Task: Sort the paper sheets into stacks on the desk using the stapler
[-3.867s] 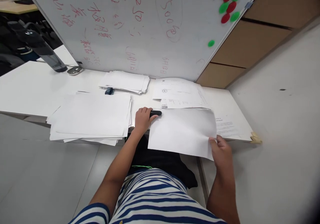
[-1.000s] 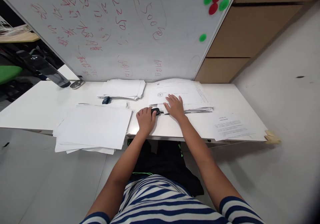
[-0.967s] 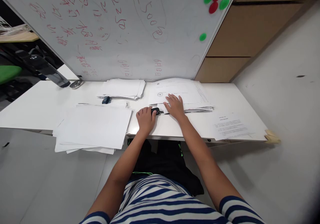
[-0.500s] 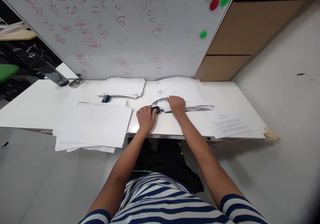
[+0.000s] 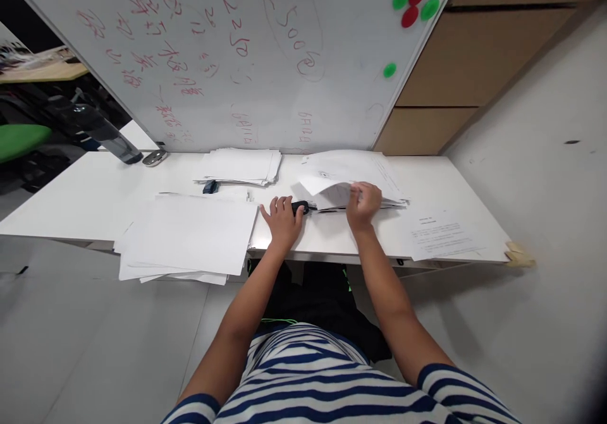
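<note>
While the head camera looks down on the white surface (image 5: 322, 241), I note both hands at work near its middle. Left hand (image 5: 283, 222): laid over a black tool (image 5: 300, 207), fingers spread, the tool's end poking out between index finger and thumb; cannot tell if it is gripped. Right hand (image 5: 363, 204): curled closed, slightly blurred, pinching the near edge of a stamped sheet (image 5: 320, 179), which bows upward off the paper stack (image 5: 379, 168). Stack lies at the back, against the whiteboard (image 5: 237, 64); the tool sits by its near left corner. Left of the hands, a larger pile (image 5: 199, 234) overhangs the near edge. Behind that pile, a smaller one (image 5: 244, 166), with a dark blue object (image 5: 210, 187) just in front. Toward the right end, a printed page (image 5: 441, 234) lies flat.
</note>
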Demonstrator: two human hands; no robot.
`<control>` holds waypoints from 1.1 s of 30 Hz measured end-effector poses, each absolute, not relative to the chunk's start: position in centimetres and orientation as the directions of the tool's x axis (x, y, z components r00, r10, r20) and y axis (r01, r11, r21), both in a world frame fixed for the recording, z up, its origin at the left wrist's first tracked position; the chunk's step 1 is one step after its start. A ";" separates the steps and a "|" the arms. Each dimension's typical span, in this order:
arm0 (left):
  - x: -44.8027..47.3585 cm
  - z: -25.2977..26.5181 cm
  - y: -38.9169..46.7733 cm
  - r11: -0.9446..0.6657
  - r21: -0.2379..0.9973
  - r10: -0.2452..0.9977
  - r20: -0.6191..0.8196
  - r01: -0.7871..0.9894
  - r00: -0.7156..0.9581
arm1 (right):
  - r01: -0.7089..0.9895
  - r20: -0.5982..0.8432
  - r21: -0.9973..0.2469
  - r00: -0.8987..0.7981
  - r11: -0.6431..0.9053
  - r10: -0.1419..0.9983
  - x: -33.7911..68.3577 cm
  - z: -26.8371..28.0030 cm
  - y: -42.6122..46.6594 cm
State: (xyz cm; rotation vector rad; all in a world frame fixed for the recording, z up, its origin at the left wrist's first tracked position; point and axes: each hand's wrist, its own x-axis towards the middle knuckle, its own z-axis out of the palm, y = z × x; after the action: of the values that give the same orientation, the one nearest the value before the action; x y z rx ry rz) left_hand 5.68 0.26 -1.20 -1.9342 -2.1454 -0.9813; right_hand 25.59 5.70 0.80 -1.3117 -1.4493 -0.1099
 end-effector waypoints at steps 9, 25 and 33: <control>6.4 1.8 -5.5 -0.349 0.815 0.831 0.497 0.462 -0.249 | 0.368 0.471 -0.873 0.808 0.322 0.354 28.8 7.0 -4.9; 3.7 7.6 -7.8 -0.328 0.937 0.802 0.345 0.124 -0.487 | 0.155 0.311 -0.950 0.394 0.271 0.865 29.1 6.3 -6.5; 4.4 8.8 -6.6 -0.529 0.794 0.662 0.607 0.300 -0.440 | 0.020 0.289 -0.944 0.532 0.330 0.796 27.0 5.8 -5.9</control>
State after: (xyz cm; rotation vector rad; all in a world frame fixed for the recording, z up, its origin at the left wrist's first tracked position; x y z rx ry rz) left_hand 4.38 -6.61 8.82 -1.7596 -1.6039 -2.4239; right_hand 27.04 -5.94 5.83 -1.1326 -0.8860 0.6056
